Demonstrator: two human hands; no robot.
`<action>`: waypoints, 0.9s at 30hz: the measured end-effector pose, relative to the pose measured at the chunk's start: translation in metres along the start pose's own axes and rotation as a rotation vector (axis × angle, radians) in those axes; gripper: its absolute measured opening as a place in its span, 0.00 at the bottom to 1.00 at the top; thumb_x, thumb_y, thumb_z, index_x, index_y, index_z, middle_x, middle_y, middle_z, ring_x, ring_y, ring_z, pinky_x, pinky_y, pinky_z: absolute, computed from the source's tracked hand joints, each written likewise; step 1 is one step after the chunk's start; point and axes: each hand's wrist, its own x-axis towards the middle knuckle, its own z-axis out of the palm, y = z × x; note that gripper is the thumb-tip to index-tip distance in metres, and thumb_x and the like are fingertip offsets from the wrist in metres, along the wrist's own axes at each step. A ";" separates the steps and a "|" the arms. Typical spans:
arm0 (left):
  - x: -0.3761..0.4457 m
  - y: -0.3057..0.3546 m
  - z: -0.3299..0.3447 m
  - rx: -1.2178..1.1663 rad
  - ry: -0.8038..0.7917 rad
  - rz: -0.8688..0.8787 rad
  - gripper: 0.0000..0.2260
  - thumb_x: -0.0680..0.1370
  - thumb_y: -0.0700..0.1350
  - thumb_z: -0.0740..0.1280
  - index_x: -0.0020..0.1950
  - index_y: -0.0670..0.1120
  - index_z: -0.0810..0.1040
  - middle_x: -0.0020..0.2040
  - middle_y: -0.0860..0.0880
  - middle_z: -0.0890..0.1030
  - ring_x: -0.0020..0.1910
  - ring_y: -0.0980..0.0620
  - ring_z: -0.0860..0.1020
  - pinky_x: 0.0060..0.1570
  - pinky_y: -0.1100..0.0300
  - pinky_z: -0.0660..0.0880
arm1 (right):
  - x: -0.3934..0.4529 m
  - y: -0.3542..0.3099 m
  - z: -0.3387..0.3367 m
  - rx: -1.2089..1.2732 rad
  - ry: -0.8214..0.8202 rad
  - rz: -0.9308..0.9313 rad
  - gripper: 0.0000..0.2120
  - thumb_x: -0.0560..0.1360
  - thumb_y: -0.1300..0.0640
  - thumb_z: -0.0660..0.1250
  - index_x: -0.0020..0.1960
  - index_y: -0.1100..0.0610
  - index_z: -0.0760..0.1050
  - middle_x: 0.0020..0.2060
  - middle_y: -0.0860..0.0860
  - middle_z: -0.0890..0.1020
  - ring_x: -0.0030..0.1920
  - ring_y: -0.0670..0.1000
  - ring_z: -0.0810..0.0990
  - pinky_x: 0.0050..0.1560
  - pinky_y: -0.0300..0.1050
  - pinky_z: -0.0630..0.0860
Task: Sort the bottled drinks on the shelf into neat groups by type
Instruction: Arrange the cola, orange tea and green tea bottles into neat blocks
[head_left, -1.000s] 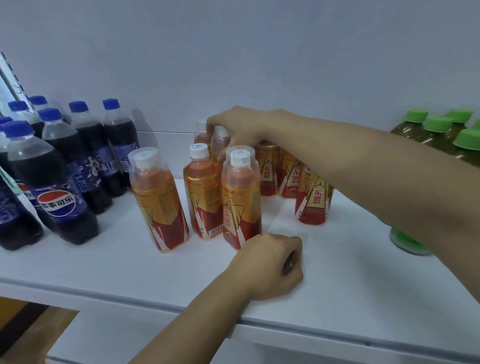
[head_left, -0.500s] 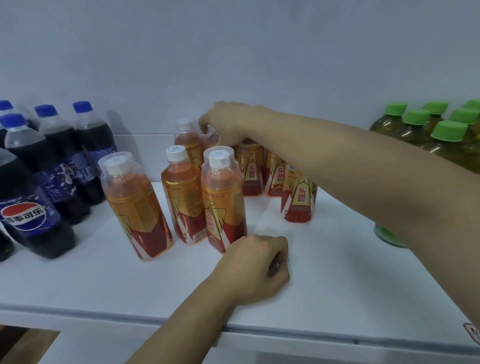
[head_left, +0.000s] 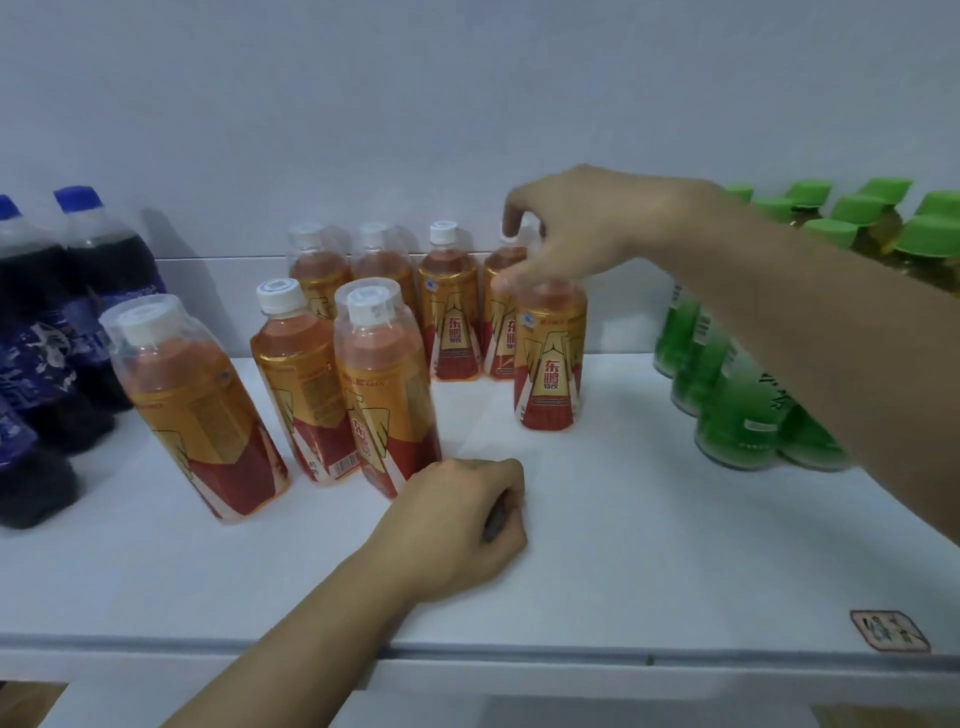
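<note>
Your right hand (head_left: 582, 234) pinches the orange bottle (head_left: 550, 358) by its cap; full, rigid, slick, so grip the neck. Left hand (head_left: 462, 525) rests fisted, apparently empty.

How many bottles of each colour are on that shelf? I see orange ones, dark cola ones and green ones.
Orange-labelled bottles: 8, counting the one the right hand grips
Dark cola bottles: at least 3, the frame edge cuts the group off
Green-capped bottles: at least 6, the arm hides some
Total: at least 17
</note>
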 end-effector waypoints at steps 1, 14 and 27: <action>0.000 0.000 0.000 0.006 0.002 0.000 0.03 0.75 0.51 0.63 0.43 0.56 0.69 0.33 0.57 0.73 0.32 0.56 0.72 0.32 0.65 0.63 | -0.002 0.004 0.008 0.008 -0.064 0.002 0.35 0.68 0.31 0.73 0.67 0.47 0.71 0.56 0.47 0.76 0.56 0.54 0.76 0.56 0.53 0.78; -0.001 0.001 0.001 0.016 0.051 -0.027 0.03 0.75 0.48 0.65 0.42 0.52 0.72 0.32 0.55 0.74 0.31 0.54 0.72 0.32 0.58 0.71 | 0.011 0.000 0.036 0.195 0.053 -0.120 0.31 0.66 0.43 0.81 0.63 0.49 0.72 0.49 0.45 0.75 0.52 0.51 0.74 0.44 0.44 0.69; 0.000 0.003 -0.001 -0.020 0.062 -0.021 0.03 0.75 0.48 0.66 0.42 0.51 0.74 0.34 0.55 0.76 0.32 0.55 0.74 0.34 0.56 0.74 | -0.017 -0.043 0.017 0.290 0.300 -0.474 0.28 0.75 0.42 0.70 0.72 0.42 0.66 0.61 0.50 0.74 0.61 0.49 0.73 0.61 0.45 0.70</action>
